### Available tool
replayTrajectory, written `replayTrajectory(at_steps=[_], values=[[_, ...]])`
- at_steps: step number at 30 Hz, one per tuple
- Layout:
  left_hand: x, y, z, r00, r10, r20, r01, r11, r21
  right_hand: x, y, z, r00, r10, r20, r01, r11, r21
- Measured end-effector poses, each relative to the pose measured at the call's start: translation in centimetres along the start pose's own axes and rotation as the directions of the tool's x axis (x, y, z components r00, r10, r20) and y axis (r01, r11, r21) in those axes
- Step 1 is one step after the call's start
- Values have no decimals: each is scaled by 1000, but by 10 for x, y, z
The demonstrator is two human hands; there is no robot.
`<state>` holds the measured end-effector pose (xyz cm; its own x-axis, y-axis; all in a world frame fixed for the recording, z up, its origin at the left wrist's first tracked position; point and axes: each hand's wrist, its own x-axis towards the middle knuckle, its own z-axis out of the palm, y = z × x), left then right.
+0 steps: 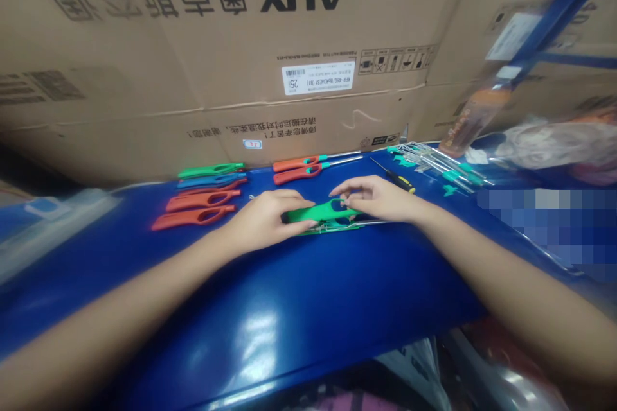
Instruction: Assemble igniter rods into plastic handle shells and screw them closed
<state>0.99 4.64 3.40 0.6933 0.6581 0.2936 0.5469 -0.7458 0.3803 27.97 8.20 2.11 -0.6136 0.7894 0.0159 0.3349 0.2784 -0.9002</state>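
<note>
A green lighter-shaped plastic shell (315, 212) lies between my hands over the blue table. My left hand (267, 218) grips its left end between thumb and fingers. At the right end, by the finger loop, my right hand (373, 198) has its fingers bent round the shell's edge. Just beneath the shell another green part with thin metal pieces (332, 227) shows, and a metal rod (380, 223) sticks out to the right under my right hand.
Red shells (193, 217), a blue one (209, 180) and a green one (209, 171) lie left. Two orange lighters with rods (296, 172), a screwdriver (401, 181), several rods with green parts (434, 164) and a bottle (475, 121) stand or lie before cardboard (216, 64).
</note>
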Motion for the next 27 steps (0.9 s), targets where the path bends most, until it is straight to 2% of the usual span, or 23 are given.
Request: replayTrajectory(at_steps=[2, 4, 6, 12, 23, 27], values=[[1, 0, -1, 999, -7, 48, 8, 1000, -19, -3, -5, -1, 994, -104, 39, 110, 976, -190], [1, -1, -2, 996, -9, 92, 9, 1000, -7, -7, -9, -1, 974, -199, 103, 223, 907, -358], [0, -2, -1, 992, -12, 122, 7, 999, 38, -9, -11, -1, 959, -235, 161, 283, 857, -432], [-3, 0, 3, 985, -65, 158, 38, 986, 164, -7, -6, 5, 947, -244, 210, 317, 816, -483], [-1, 1, 1, 979, -92, 181, 88, 996, 30, -8, -6, 3, 943, -232, 237, 325, 788, -522], [-1, 4, 3, 980, -118, 161, 114, 993, 34, -9, -9, 4, 949, -223, 222, 311, 768, -560]])
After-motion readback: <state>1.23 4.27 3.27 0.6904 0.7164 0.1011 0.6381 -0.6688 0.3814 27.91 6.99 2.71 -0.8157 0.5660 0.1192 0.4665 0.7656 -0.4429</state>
